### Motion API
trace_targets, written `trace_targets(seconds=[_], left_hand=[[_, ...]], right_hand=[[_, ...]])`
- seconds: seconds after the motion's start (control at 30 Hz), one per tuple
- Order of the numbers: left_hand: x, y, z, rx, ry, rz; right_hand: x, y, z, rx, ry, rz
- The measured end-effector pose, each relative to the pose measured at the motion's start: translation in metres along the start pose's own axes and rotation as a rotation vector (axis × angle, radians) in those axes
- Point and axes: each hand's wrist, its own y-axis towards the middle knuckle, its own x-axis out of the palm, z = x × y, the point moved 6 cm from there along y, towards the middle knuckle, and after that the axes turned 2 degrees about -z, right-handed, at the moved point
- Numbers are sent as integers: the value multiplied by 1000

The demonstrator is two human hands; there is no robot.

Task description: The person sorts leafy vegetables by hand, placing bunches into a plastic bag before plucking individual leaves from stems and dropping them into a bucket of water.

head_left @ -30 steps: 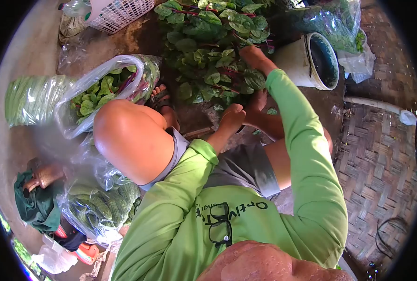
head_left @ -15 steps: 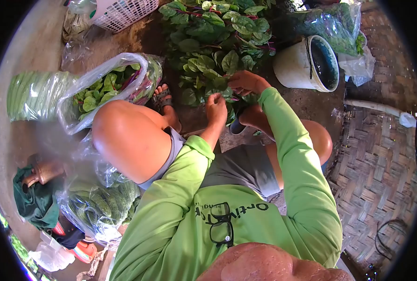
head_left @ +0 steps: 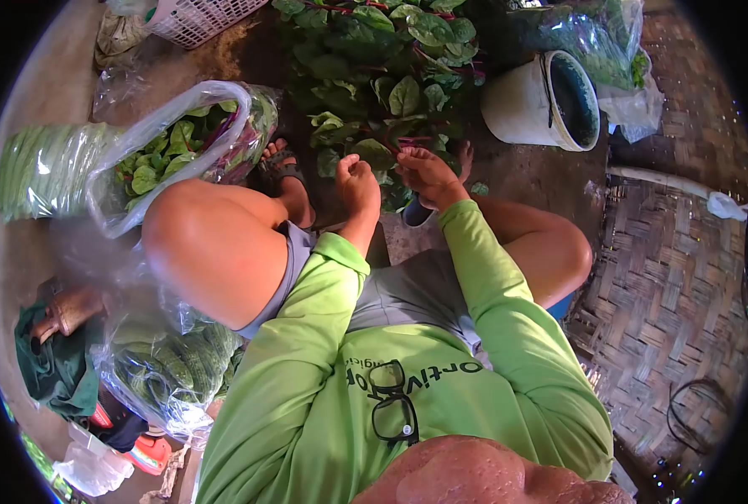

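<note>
A large heap of Malabar spinach [head_left: 366, 92], with green leaves and reddish-purple stems, lies on the floor in front of me. My right hand [head_left: 430, 176] is at the near edge of the heap, its thumb and fingers pinched on a Malabar spinach stem [head_left: 416, 141]. Just to its left, my left hand [head_left: 359, 189] is held up with its fingers curled closed; whatever may be inside them is hidden. The two hands are a short gap apart, over the space between my feet.
An open plastic bag [head_left: 231, 126] of leafy greens stands at left, beside bagged long green vegetables [head_left: 47, 172]. Bagged bitter gourds [head_left: 168, 357] lie nearer. At right are a white bucket [head_left: 517, 109], bagged greens [head_left: 592, 42] and a woven mat [head_left: 659, 277]. A pink basket [head_left: 202, 18] stands behind.
My left hand has drawn back and left, away from the leaves and my right hand. The right hand has come slightly nearer to me and turned. The whole view has shifted a little.
</note>
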Motion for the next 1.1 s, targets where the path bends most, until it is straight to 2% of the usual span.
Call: trace_targets(seconds=[0.1, 0.2, 0.3, 0.4, 0.5, 0.6, 0.63, 0.73, 0.83, 0.93, 1.0, 1.1], left_hand=[[4, -3, 4, -67, -74, -91], [5, -6, 14, -38, -67, -97], [10, -16, 31, -61, -128, -102], [14, -22, 49, -4, -252, -164], [18, -12, 36, -26, -328, -204], [6, -4, 25, -5, -275, 49], [1, -5, 26, -38, -201, 60], [-1, -4, 28, 70, 43, 60], [14, -6, 15, -120, -130, -184], [10, -4, 12, -191, -187, -128], [0, 0, 10, -204, -82, -13], [-6, 17, -17, -283, -21, -47]], right_hand=[[11, -15, -15, -89, -114, -63], [29, -38, -30, -142, -185, 89], [42, -53, -38, -194, -173, 94], [53, -60, -45, -253, -242, 84], [49, -53, -45, -240, -244, 83], [50, -49, -39, -209, -214, 46], [47, -45, -35, -192, -168, 44], [37, -30, -16, -140, -37, 24], [41, -27, -8, -84, 27, 10], [48, -32, -3, -38, -34, 44], [50, -34, -1, -22, -86, 23], [51, -31, 7, 16, -104, -30]])
